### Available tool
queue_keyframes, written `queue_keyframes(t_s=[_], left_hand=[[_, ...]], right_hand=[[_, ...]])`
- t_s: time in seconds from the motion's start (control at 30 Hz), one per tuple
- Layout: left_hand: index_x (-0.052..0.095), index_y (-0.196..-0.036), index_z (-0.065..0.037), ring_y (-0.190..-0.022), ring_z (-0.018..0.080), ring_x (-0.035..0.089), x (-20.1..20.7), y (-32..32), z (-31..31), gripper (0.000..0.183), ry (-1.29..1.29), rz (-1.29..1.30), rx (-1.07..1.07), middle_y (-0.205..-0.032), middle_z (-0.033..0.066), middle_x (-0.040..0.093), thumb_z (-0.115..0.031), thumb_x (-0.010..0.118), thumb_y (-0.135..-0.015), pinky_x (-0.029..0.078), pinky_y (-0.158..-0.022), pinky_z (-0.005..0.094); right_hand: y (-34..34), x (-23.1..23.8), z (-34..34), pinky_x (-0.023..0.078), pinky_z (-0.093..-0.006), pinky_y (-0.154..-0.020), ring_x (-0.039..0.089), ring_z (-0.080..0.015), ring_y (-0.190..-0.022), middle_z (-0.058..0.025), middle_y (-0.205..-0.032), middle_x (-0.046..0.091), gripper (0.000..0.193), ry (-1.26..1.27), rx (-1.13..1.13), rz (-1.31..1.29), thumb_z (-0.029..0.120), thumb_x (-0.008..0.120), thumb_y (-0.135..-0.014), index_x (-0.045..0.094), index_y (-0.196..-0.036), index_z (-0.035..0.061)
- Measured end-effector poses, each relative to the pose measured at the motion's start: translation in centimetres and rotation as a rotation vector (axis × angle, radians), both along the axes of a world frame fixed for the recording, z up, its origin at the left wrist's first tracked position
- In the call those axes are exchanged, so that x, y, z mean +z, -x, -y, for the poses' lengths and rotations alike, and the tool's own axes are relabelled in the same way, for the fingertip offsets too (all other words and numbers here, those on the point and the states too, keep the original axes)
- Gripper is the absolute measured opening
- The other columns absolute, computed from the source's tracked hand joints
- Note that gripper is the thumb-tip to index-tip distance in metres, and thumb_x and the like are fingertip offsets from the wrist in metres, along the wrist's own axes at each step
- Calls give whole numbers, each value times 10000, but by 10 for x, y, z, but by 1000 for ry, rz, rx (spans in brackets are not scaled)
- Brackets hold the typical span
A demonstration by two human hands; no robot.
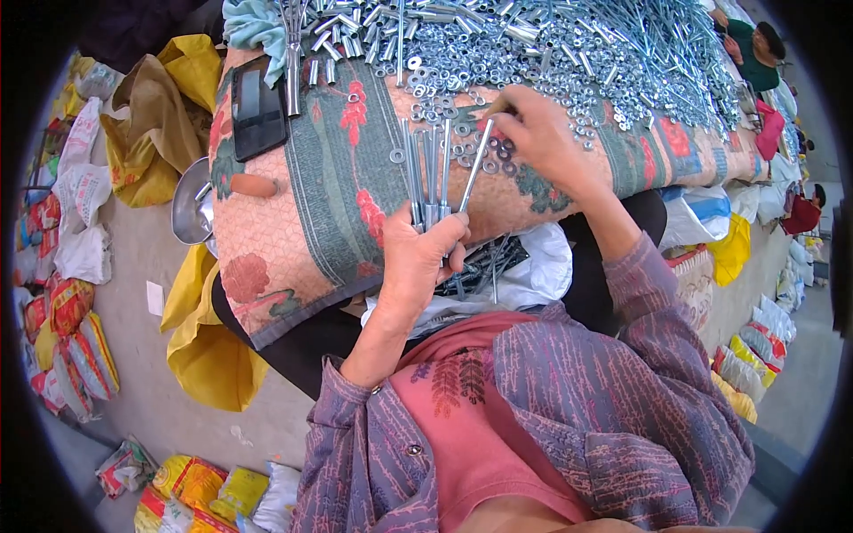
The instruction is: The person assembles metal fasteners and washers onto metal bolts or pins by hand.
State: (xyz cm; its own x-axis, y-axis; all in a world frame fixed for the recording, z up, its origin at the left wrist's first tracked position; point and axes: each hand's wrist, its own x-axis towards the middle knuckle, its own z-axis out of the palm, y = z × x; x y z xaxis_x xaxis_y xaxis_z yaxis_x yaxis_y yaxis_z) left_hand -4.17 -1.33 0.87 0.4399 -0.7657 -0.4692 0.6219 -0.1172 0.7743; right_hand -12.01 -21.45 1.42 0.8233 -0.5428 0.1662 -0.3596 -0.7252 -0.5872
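My left hand [425, 244] is closed around a bundle of long metal bolts [431, 173], their shafts fanned upward and one leaning right. Sleeve-like metal ends show just above my fingers. To its right, my right hand [544, 138] reaches over the cloth with fingers curled together at the edge of the hardware; anything between the fingertips is hidden. Loose flat washers [464, 149] lie below and left of those fingers. Beyond them spreads a large heap of nuts, washers and metal sleeves [533, 53], with long thin bolts [666, 44] piled toward the right.
A patterned cloth [329, 195] covers the work surface. On its left lie a dark phone [258, 107], a brown rounded piece [254, 185] and a pale blue cloth [258, 27]. A metal bowl [188, 204] stands beside it. A white bag [542, 262] holding bolts sits by my lap.
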Motion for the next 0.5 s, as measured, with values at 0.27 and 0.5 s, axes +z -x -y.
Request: queue_keyframes(t_s=[0.27,0.5], left_hand=[[514,-795,-27,-393,102,479,-2,2,2,157,-24,60,-106,-588,34,525,-43,656,-730,272,-304,211],[547,-773,-23,-386,83,462,-5,3,-2,131,-71,55,-183,-514,25,521,-87,654,-731,286,-339,204]], right_hand=[[27,6,-15,534,-250,-570,620,-127,-666,-86,-809,633,167,-1241,35,463,126,565,-886,599,-958,-21],[44,7,-34,542,-260,-608,631,-146,-695,-88,-814,632,147,-1130,-65,566,75,563,-880,601,-967,-38]])
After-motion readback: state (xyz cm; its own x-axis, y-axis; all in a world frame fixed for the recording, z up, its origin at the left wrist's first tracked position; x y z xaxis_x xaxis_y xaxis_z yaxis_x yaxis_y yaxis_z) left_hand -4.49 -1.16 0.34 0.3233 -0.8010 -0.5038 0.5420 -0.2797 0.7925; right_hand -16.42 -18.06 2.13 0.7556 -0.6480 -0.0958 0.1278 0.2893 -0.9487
